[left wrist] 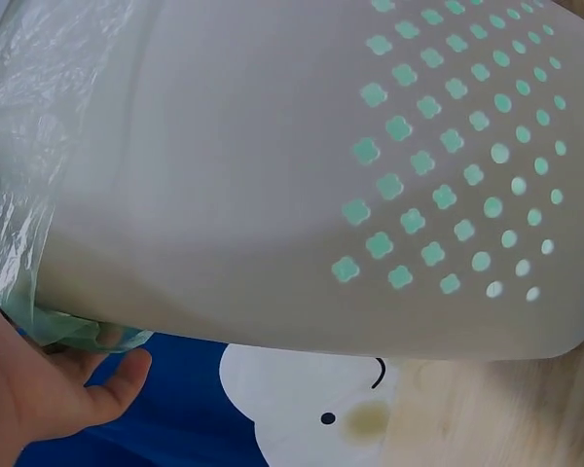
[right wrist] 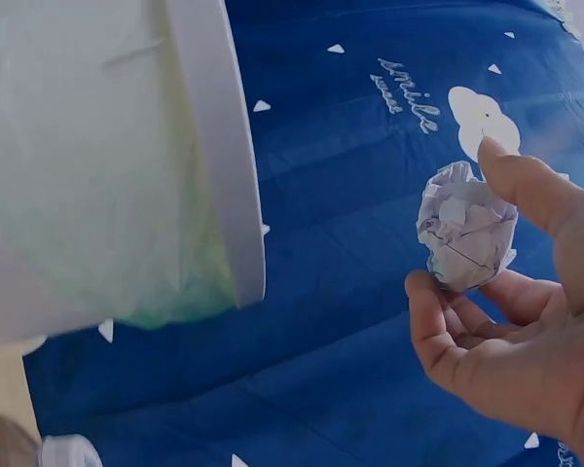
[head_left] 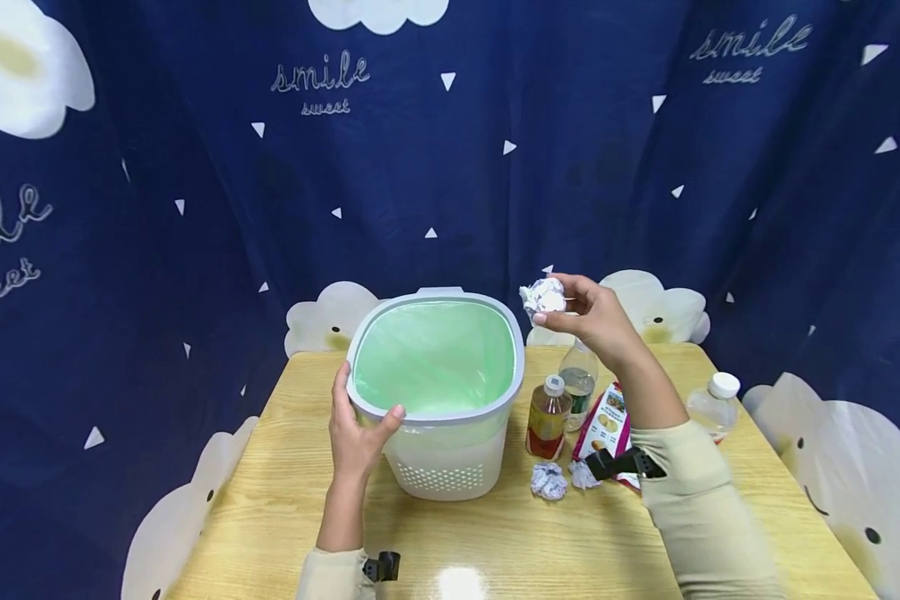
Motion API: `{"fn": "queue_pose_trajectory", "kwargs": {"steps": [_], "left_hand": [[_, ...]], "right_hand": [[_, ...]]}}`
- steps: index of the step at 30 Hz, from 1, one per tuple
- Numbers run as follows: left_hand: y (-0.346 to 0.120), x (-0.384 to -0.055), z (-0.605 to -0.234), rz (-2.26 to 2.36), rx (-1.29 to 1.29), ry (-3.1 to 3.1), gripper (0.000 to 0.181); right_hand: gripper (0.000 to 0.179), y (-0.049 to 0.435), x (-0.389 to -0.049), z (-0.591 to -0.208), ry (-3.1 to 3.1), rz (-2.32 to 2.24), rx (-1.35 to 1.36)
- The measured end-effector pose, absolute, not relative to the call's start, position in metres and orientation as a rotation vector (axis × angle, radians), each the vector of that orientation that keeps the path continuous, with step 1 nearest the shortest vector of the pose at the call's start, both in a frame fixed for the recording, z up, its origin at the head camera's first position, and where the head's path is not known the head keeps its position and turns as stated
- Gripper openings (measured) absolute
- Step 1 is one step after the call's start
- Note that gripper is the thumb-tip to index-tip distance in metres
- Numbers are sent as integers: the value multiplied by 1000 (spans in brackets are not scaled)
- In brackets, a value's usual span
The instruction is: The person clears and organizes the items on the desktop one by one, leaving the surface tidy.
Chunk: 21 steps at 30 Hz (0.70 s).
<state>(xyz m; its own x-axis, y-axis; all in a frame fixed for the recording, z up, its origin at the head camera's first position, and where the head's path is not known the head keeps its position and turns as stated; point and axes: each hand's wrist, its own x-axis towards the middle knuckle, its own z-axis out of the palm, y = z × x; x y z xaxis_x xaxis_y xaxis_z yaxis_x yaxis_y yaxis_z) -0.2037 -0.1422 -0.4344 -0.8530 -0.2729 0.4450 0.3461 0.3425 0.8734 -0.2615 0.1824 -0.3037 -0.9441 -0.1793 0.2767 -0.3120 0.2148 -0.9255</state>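
A crumpled white paper ball (head_left: 544, 297) is pinched by the right hand's (head_left: 598, 321) fingers; just left of them, the white, perforated, green-lined plastic bin (head_left: 453, 446) is steadied by the left hand's (head_left: 356, 429) spread fingers; discarding seems in hand, a leftward shift and release called for.

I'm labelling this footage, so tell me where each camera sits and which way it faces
Head: on the person's head, facing forward and down at the bin; left hand, right hand and sleeves show.
Left wrist: worn there, facing the bin's perforated side; part of the left hand shows at lower left.
Right wrist: worn there, facing the paper ball and curtain; the right hand shows at right.
Shared: the head and right wrist views both show the paper ball.
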Motion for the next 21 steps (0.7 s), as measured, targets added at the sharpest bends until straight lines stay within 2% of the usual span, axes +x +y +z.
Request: {"fn": "queue_pose_trajectory", "kwargs": {"steps": [17,21], "left_hand": [[-146,-201,-435,-1612,-46,-2130,94],[-143,-195,-424,-1640,-46,-2122,94]], "right_hand": [[65,142,-285,-293,-2482,1903,510],[65,133,-292,-286,-2567,1853,550]]}}
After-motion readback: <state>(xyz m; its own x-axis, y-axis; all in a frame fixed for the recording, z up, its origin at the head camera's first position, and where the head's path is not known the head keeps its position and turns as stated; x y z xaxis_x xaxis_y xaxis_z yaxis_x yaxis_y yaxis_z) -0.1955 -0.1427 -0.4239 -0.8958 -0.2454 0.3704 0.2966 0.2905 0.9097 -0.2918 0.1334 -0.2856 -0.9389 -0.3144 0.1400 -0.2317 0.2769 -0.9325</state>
